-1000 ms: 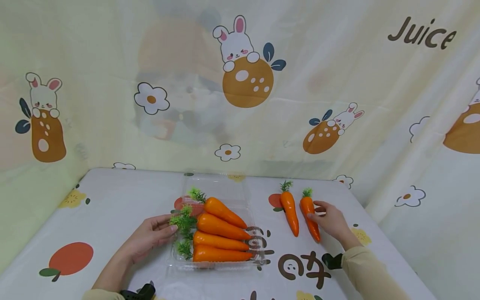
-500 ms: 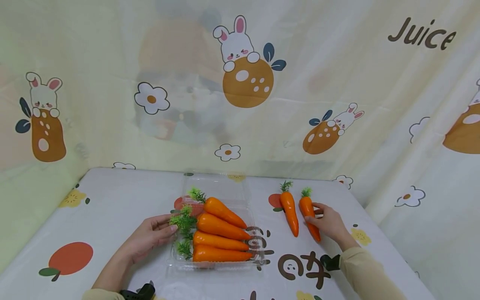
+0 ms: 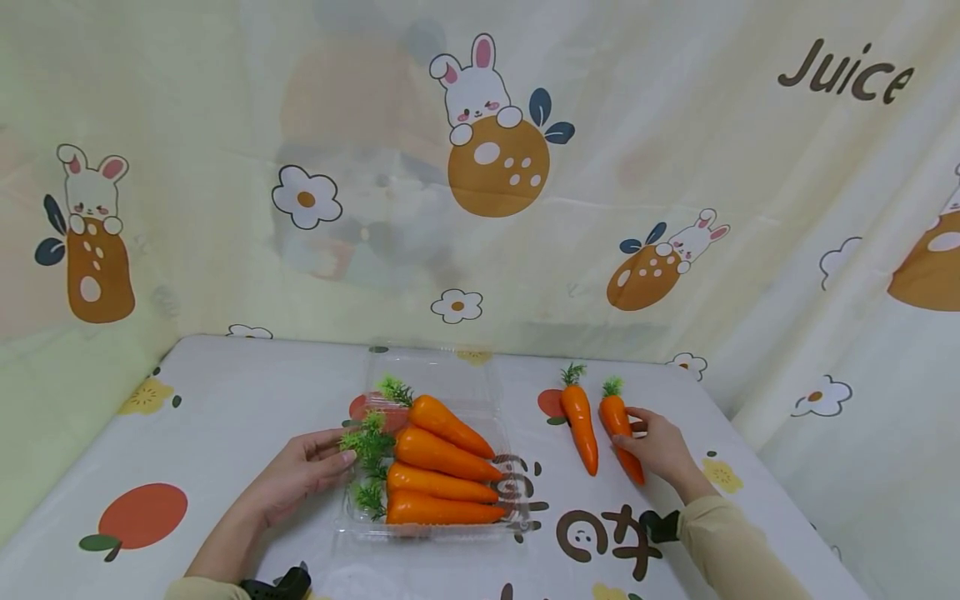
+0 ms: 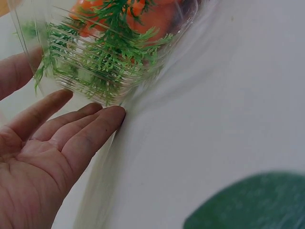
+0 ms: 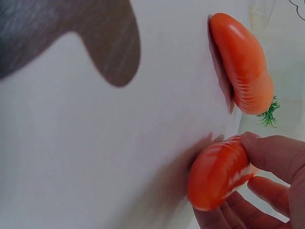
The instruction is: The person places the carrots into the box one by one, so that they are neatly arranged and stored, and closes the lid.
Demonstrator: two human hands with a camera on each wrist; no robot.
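Observation:
My right hand pinches an orange carrot with green leaves between thumb and fingers, at the right of the table. In the right wrist view, the thumb lies on one side of this carrot and the fingers reach round the other. A second carrot lies just left of it. Toward the middle, a clear plastic clamshell box with its lid swung back holds several carrots, leaves to the left. My left hand touches the box's left side with extended fingers, as the left wrist view confirms.
A white printed cloth covers the table. Behind it and at both sides hang curtains with rabbit and flower prints. A dark strap is on the left wrist, and another on the right.
The right hand has shifted very slightly left, its fingers settling against the carrot, whose leafy end has edged a little left. The left hand and the box have stayed in place.

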